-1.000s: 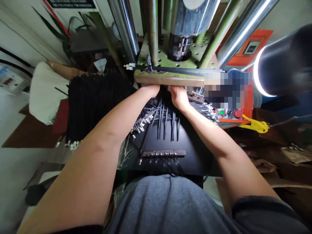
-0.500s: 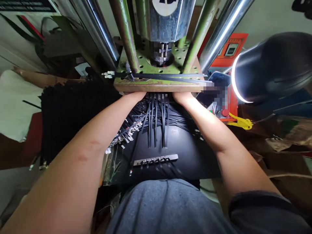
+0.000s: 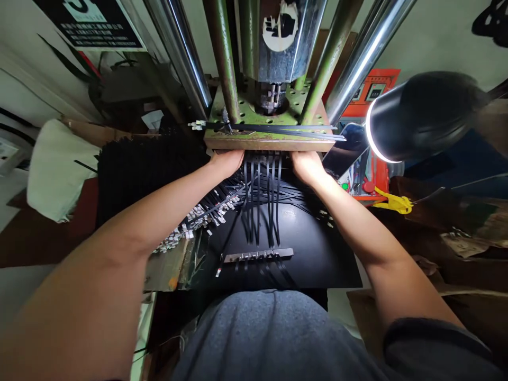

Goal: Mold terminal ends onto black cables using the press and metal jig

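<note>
Both my hands reach under the front edge of the green press plate (image 3: 262, 140). My left hand (image 3: 227, 161) sits at the left end of that edge, my right hand (image 3: 306, 165) at the right end; the fingers of both are hidden beneath the plate. Between them several black straps (image 3: 262, 201) hang down from the press onto a black sheet (image 3: 317, 248). A metal bar (image 3: 257, 255) with slots lies across the straps' lower ends. More black straps with metal tips (image 3: 198, 217) fan out to the left.
Steel and green columns (image 3: 186, 58) rise around the press ram (image 3: 278, 53). A black lamp (image 3: 420, 114) shines at the right, above a red control box (image 3: 369, 185) and a yellow clip (image 3: 391, 202). A big stack of black straps (image 3: 135, 169) lies at the left.
My view has tilted and shifted slightly. Both hands stay at the plate's front edge, a little more spread; the hanging straps look straighter and more lined up above the metal bar.
</note>
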{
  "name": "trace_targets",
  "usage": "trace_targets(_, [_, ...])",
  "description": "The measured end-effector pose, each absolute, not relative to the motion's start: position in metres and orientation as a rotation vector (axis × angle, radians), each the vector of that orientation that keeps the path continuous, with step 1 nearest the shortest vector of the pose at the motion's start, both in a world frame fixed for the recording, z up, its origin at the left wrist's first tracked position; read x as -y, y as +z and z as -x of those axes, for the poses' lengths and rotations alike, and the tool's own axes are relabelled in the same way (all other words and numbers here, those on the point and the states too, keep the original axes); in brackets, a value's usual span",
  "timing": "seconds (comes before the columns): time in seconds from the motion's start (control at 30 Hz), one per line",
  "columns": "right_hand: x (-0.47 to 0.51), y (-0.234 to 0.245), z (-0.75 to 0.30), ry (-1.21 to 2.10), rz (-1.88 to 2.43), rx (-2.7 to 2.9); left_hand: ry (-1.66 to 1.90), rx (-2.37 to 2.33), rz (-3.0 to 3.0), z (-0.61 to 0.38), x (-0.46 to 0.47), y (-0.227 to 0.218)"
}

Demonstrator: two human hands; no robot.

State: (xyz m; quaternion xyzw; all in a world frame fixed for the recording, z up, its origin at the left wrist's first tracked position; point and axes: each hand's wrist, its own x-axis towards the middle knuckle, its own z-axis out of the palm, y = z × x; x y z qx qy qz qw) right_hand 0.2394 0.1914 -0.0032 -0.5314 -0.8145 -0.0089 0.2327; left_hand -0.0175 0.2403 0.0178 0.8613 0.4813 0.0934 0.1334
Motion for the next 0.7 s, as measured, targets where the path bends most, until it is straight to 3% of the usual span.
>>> trace_targets(0.2, [-0.033,-0.015,-0.288,0.211,1.537,2.376,-0.131,-0.855,-2.979,0.0,-0.159,0.033])
trace_targets(0.37, [0.007,-0.023,-0.299,0.406,1.389,2.267,-0.231,-0.534,-3.004,-0.058,-0.124,0.019])
trace_targets(0.47, [0.0,-0.022,-0.299,0.411,1.404,2.148,-0.127,-0.733,-2.817,-0.074,-0.121,0.02])
trace_targets(0.57, [-0.005,-0.022,-0.292,0.417,1.396,2.16,-0.243,-0.898,-2.332,-0.07,-0.114,0.033])
trace_targets(0.7, [-0.02,-0.027,-0.264,0.447,1.236,2.321,-0.433,-0.676,-1.939,-0.056,-0.094,0.048])
